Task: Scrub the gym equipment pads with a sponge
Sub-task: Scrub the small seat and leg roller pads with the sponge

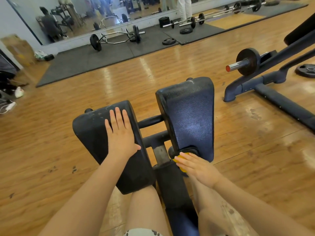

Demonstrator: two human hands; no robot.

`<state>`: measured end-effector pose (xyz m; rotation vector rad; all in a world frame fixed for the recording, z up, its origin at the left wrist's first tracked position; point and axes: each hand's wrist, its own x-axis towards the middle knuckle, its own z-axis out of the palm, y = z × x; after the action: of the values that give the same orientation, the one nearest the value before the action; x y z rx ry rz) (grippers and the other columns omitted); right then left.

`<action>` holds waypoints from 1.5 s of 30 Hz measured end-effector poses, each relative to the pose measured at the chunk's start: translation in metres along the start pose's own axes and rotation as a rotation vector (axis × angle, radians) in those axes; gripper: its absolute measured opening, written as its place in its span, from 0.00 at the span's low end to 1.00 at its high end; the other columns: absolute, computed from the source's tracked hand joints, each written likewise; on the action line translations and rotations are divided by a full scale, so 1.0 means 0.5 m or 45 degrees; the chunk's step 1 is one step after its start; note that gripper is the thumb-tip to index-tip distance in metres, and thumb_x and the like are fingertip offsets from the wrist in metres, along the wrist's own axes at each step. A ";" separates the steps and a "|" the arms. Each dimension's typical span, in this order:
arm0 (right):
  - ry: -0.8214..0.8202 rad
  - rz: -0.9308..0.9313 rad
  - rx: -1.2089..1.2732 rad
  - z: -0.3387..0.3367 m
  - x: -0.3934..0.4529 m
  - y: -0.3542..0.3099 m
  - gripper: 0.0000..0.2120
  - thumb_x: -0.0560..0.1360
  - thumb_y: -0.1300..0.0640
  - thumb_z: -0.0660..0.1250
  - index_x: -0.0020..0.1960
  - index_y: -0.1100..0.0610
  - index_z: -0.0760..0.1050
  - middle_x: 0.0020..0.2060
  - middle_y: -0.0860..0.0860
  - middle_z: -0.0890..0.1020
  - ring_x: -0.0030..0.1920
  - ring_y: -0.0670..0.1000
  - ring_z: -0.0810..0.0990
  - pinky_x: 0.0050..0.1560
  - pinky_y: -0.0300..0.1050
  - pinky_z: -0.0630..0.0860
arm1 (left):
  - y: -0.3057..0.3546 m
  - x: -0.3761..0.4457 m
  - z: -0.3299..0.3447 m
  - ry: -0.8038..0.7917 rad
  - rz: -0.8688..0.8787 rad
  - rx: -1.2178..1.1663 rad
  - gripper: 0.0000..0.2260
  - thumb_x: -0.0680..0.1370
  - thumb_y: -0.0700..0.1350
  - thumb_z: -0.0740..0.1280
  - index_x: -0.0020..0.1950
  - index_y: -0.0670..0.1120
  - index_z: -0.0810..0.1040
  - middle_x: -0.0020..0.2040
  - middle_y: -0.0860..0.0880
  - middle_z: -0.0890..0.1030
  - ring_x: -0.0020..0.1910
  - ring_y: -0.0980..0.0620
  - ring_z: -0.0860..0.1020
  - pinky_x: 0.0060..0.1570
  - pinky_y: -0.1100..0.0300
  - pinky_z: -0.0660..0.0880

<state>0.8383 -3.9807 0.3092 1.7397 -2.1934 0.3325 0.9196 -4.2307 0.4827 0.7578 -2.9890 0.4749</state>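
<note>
Two black pebbled pads [190, 116] at centre frame, a yellow sponge [181, 161] below the right one, orange-brown wood floor [51, 150], dark grey mats [88, 60] in the upper left.

A gym room is shown, floored in glossy orange-brown wood planks [153, 79] on which pale streaks of light are reflected. Dark rubber mats [95, 60] are laid along the far wall, where a long mirror [95, 16] is mounted. A hex bar [115, 37], barbells [196, 21] and loose weight plates [168, 41] are scattered on the mats. A dark machine frame [272, 89] with a loaded plate is seen at the right.
</note>
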 end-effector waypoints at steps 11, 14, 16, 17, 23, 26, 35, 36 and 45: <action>0.070 0.096 -0.001 -0.041 -0.101 0.053 0.18 0.80 0.63 0.46 0.67 0.57 0.65 0.68 0.51 0.66 0.75 0.49 0.48 0.71 0.47 0.53 | 0.001 0.004 0.005 -0.027 0.006 -0.005 0.61 0.68 0.65 0.71 0.71 0.36 0.26 0.74 0.35 0.32 0.74 0.35 0.34 0.69 0.40 0.37; 0.040 -0.089 -0.041 0.001 -0.057 0.011 0.17 0.81 0.60 0.46 0.67 0.55 0.64 0.68 0.49 0.66 0.75 0.52 0.52 0.72 0.49 0.54 | 0.000 0.003 0.003 -0.029 0.013 -0.008 0.61 0.68 0.65 0.71 0.71 0.36 0.26 0.74 0.35 0.33 0.74 0.35 0.34 0.70 0.40 0.38; -0.063 -0.193 -0.121 0.009 -0.049 0.022 0.19 0.76 0.60 0.52 0.67 0.54 0.64 0.68 0.48 0.66 0.73 0.53 0.57 0.71 0.48 0.54 | 0.003 0.002 0.001 -0.047 0.011 0.000 0.61 0.68 0.65 0.70 0.71 0.36 0.27 0.74 0.35 0.33 0.74 0.35 0.34 0.70 0.41 0.37; -0.105 -0.222 -0.147 0.006 -0.055 0.041 0.21 0.74 0.59 0.54 0.68 0.54 0.63 0.69 0.47 0.64 0.73 0.52 0.57 0.72 0.47 0.52 | 0.003 0.002 0.001 -0.048 0.010 0.003 0.61 0.68 0.65 0.70 0.71 0.36 0.26 0.74 0.35 0.33 0.74 0.35 0.34 0.70 0.41 0.37; -0.221 -0.089 -0.171 -0.039 -0.134 0.133 0.21 0.79 0.63 0.46 0.70 0.52 0.61 0.75 0.46 0.53 0.76 0.49 0.45 0.73 0.45 0.48 | 0.003 0.002 0.003 -0.023 0.020 -0.015 0.60 0.68 0.64 0.72 0.73 0.36 0.30 0.75 0.35 0.34 0.74 0.35 0.35 0.70 0.40 0.38; -0.181 0.042 -0.140 -0.051 -0.142 0.124 0.30 0.68 0.67 0.54 0.69 0.54 0.63 0.70 0.48 0.65 0.76 0.48 0.45 0.72 0.45 0.48 | 0.002 0.002 0.004 -0.009 0.029 -0.013 0.60 0.68 0.64 0.72 0.73 0.36 0.30 0.75 0.35 0.34 0.74 0.35 0.35 0.71 0.40 0.39; 0.413 0.795 0.192 -0.054 -0.073 0.012 0.31 0.65 0.77 0.53 0.64 0.60 0.72 0.66 0.55 0.69 0.69 0.54 0.60 0.61 0.53 0.71 | 0.004 -0.001 0.000 0.002 0.020 -0.001 0.60 0.68 0.66 0.70 0.72 0.36 0.28 0.74 0.34 0.33 0.74 0.34 0.35 0.70 0.40 0.39; 0.454 0.789 0.209 -0.076 -0.043 0.024 0.30 0.67 0.78 0.55 0.65 0.60 0.72 0.67 0.54 0.67 0.70 0.53 0.59 0.65 0.51 0.68 | 0.005 0.000 -0.002 0.002 0.014 0.003 0.60 0.68 0.66 0.70 0.72 0.36 0.27 0.74 0.34 0.33 0.74 0.34 0.35 0.70 0.39 0.39; 0.441 0.590 0.157 -0.246 0.215 0.161 0.30 0.68 0.79 0.62 0.68 0.62 0.69 0.70 0.52 0.63 0.71 0.52 0.58 0.68 0.50 0.58 | -0.009 0.040 -0.044 0.310 0.189 -0.178 0.39 0.74 0.62 0.65 0.75 0.39 0.59 0.75 0.38 0.59 0.76 0.40 0.55 0.69 0.37 0.44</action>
<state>0.7508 -4.0126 0.4655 1.0978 -2.3194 0.8253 0.9028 -4.2373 0.5068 0.4343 -2.8232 0.3309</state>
